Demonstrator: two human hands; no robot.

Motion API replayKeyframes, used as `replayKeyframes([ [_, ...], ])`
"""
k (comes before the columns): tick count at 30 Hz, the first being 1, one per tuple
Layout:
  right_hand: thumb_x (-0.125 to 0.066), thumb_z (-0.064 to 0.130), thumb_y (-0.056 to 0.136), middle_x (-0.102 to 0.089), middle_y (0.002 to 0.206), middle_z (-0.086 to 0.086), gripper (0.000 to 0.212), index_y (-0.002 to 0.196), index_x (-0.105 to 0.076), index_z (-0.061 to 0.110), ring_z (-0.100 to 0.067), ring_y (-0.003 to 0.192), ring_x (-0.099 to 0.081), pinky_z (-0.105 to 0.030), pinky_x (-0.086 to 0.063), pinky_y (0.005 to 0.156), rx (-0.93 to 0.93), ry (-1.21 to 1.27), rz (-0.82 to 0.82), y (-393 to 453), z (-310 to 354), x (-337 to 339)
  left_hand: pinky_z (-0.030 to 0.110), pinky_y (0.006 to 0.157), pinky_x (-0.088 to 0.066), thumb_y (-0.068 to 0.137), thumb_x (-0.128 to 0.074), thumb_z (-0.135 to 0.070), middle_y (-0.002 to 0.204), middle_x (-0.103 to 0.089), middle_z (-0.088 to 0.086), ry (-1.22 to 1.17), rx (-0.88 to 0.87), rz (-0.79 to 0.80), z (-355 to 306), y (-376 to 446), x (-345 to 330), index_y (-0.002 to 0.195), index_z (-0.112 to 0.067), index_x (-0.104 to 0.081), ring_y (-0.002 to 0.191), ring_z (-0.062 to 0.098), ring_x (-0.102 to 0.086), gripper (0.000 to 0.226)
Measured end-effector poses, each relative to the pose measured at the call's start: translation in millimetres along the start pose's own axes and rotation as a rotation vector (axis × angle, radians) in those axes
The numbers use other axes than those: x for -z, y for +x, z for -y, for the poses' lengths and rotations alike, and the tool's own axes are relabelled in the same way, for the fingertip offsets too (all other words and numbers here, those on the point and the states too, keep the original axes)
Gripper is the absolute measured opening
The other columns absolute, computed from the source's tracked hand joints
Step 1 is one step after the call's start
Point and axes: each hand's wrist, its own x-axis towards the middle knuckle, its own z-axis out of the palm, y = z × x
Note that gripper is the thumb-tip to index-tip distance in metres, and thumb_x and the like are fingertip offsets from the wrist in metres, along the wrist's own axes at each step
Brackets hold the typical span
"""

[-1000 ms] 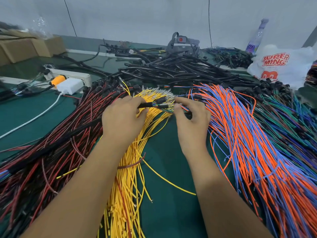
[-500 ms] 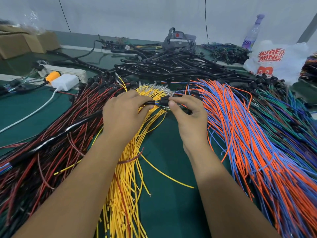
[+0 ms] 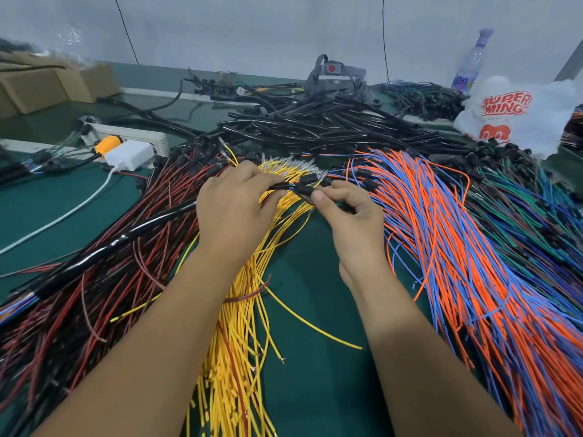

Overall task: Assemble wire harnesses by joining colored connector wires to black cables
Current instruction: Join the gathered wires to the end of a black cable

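Over yellow wires (image 3: 239, 326), hands (image 3: 296, 212) pinching black cable (image 3: 126, 238).

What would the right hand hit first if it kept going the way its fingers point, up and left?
Probably the black connector that the right hand pinches, then the left hand across a small gap. Depth is hard to judge from the head view, so treat this as likely.
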Motion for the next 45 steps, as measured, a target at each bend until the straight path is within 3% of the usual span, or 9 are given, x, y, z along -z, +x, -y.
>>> replayKeyframes([
  [3,-0.07,0.007,0.084,-0.065,0.103,-0.009,0.023,0.069,-0.072,0.024,-0.014,0.097,-0.06,-0.027,-0.045,0.093,-0.052,0.043,0.034,2,2,1,0.036,0.069,-0.037,0.083,-0.071,-0.027,0.084,-0.066,0.001,0.009,-0.017,-0.009,1,0,3,0.097,-0.02,-0.075,0.083,0.028,-0.062,0.016],
  [6,-0.065,0.016,0.091,-0.067,0.095,-0.007,0.01,0.083,-0.071,0.019,-0.013,0.09,-0.059,-0.027,-0.045,0.089,-0.109,0.077,-0.014,4,3,4,0.036,0.076,-0.033,0.084,-0.071,-0.023,0.084,-0.066,-0.001,0.004,-0.074,-0.019,-1,0,6,0.093,-0.021,-0.076,0.084,0.026,-0.06,0.011],
  [11,-0.063,0.013,0.093,-0.069,0.11,-0.018,0.017,0.101,-0.071,0.0,-0.025,0.102,-0.062,-0.039,-0.046,0.098,-0.074,0.046,-0.019,6,0,9,0.03,0.064,-0.035,0.085,-0.071,-0.017,0.083,-0.068,-0.001,-0.034,-0.178,-0.023,-3,0,6,0.091,-0.017,-0.076,0.072,0.023,-0.063,0.007],
  [20,-0.066,0.012,0.09,-0.067,0.106,-0.018,0.015,0.081,-0.07,0.023,-0.021,0.096,-0.059,-0.039,-0.045,0.096,-0.007,-0.037,0.032,0,-2,1,0.031,0.056,-0.049,0.079,-0.072,-0.011,0.08,-0.07,-0.003,-0.072,-0.11,-0.024,-1,-3,3,0.083,-0.015,-0.076,0.073,0.019,-0.066,0.007],
  [26,-0.059,0.03,0.085,-0.07,0.106,-0.007,0.016,0.086,-0.07,0.018,-0.021,0.104,-0.061,-0.037,-0.042,0.095,-0.161,0.13,0.025,-1,-1,-6,0.038,0.059,-0.047,0.079,-0.073,-0.003,0.078,-0.069,0.001,-0.036,-0.199,-0.134,-4,0,5,0.078,-0.011,-0.074,0.07,0.027,-0.062,0.009],
  [32,-0.055,0.005,0.089,-0.064,0.085,-0.003,0.021,0.073,-0.066,0.014,-0.021,0.09,-0.054,-0.04,-0.036,0.088,-0.207,0.186,0.049,6,-1,-6,0.037,0.056,-0.046,0.077,-0.074,0.001,0.076,-0.068,0.0,-0.071,-0.296,-0.154,-5,-2,4,0.074,-0.011,-0.073,0.065,0.025,-0.06,0.012],
  [36,-0.058,0.014,0.091,-0.065,0.075,0.007,0.021,0.073,-0.069,0.017,-0.016,0.086,-0.054,-0.037,-0.037,0.09,-0.232,0.251,0.049,8,1,0,0.04,0.056,-0.047,0.078,-0.073,0.001,0.078,-0.069,0.0,-0.091,-0.288,-0.134,-3,-1,1,0.076,-0.011,-0.073,0.066,0.026,-0.061,0.012],
  [43,-0.068,0.013,0.085,-0.069,0.076,0.007,0.01,0.076,-0.071,0.016,-0.01,0.081,-0.056,-0.027,-0.037,0.087,-0.317,0.21,0.106,13,3,10,0.036,0.052,-0.049,0.081,-0.071,-0.007,0.078,-0.071,-0.003,-0.135,-0.264,-0.099,-3,-2,-2,0.078,-0.014,-0.075,0.069,0.018,-0.065,0.009],
  [45,-0.07,0.016,0.083,-0.071,0.086,0.001,0.007,0.077,-0.074,0.015,-0.014,0.089,-0.058,-0.032,-0.039,0.094,-0.359,0.201,0.119,16,4,12,0.036,0.052,-0.05,0.083,-0.068,-0.011,0.079,-0.071,-0.004,-0.154,-0.236,-0.084,-4,-2,-2,0.08,-0.015,-0.075,0.07,0.018,-0.066,0.009],
])
